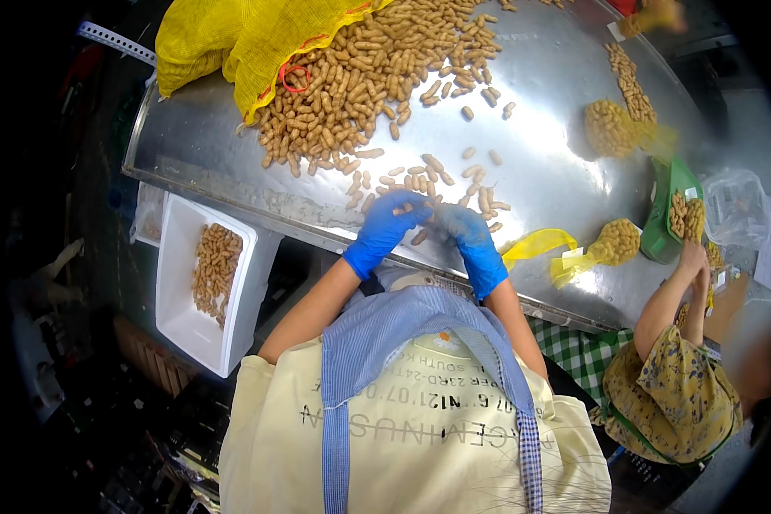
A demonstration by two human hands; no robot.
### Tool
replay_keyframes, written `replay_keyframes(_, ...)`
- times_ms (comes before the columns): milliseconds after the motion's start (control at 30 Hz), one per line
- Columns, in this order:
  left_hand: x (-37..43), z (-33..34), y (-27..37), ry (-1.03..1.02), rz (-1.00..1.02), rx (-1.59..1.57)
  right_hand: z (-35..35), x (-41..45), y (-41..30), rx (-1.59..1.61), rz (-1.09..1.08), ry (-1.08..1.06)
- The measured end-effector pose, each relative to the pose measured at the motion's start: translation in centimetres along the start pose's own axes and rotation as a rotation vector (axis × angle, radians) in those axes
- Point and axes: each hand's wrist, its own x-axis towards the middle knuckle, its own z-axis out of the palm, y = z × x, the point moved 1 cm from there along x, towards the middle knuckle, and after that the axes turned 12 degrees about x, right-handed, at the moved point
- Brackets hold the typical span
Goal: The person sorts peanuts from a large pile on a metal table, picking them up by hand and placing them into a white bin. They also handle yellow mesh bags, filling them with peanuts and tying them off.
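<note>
My left hand [385, 225], in a blue glove, is at the near edge of the metal table [244, 186]. Its thumb and fingers come together around what looks like a peanut. Beside it, my right hand [466, 234] wears a blue glove with a dirty back; its fingertips are blurred and partly hidden, close to the left ones. Loose peanuts in shells [432, 164] lie scattered just beyond both hands. Farther off spreads a large heap of peanuts [360, 70], partly under a yellow mesh sack [231, 38].
Below the table's left edge stands a white foam box [189, 334] with peanuts inside. Yellow net bags of peanuts [617, 243] and a green scoop-like container [658, 238] are at the right. A co-worker's hands [694, 260] hold a filled net there. Another hand shows at the top right.
</note>
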Motion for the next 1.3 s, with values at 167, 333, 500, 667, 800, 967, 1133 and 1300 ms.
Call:
replay_keyframes(167, 0.5, -1.0, -2.1, 0.015, -0.133, -0.178, -1.7, 2.5, -0.5, -0.534, -0.378, 0.117)
replay_keyframes(333, -0.2, -0.8, -1.5, 0.078, -0.162, -0.404, -2.8, 5.3, 0.7, -1.068, -0.478, 0.201)
replay_keyframes(500, 0.6, -1.5, -3.6, -0.006, -0.183, -0.302, -3.5, 6.3, 1.7, -0.836, -0.379, 0.084)
replay_keyframes(667, 0.2, -0.3, 0.6, 0.022, -0.198, -0.220, -0.8, 3.2, -0.2, -0.148, -0.066, -0.045)
replay_keyframes(800, 0.3, 0.0, -0.1, 0.036, -0.150, -0.103, 0.1, 2.1, 0.6, 0.048, -0.050, -0.095)
replay_keyframes(967, 0.3, -0.2, -0.4, 0.063, -0.119, -0.085, 1.1, 1.8, -0.1, 0.072, -0.022, -0.102)
replay_keyframes(1133, 0.3, -0.5, -0.1, 0.072, -0.129, -0.034, 1.3, 2.2, 0.1, -0.039, -0.076, -0.118)
replay_keyframes(1300, 0.7, -1.2, -1.8, 0.103, -0.103, -0.262, 0.8, 4.1, -1.7, -0.296, -0.152, 0.027)
